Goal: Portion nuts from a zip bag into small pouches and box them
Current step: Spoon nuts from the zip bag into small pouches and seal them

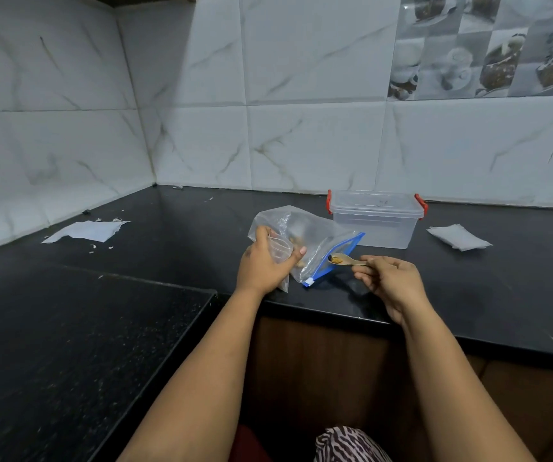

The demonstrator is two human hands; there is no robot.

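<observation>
Here, hands: both bare hands work above the front edge of the black speckled stone counter [468, 288].
Left hand: the left hand [262, 265] has its fingers and thumb curled round a small clear plastic pouch [280, 251], held with its mouth open.
Right hand: the right hand [388, 278] pinches the handle of a small pale wooden spoon [345, 260]; a few brownish nuts sit in its bowl.
Zip bag: the clear plastic zip bag with a blue seal strip [311, 241] lies on the counter between the hands, with some nuts inside; the spoon's bowl hovers at its blue edge.
Box: a clear plastic lidded box with red clips [376, 218] stands just behind the bag, lid on.
Spare pouches: a flat stack of whitish pouches [458, 236] lies right of the box.
Paper: a torn white sheet [85, 231] lies far left.
Writing: no readable label or brand on any item.
</observation>
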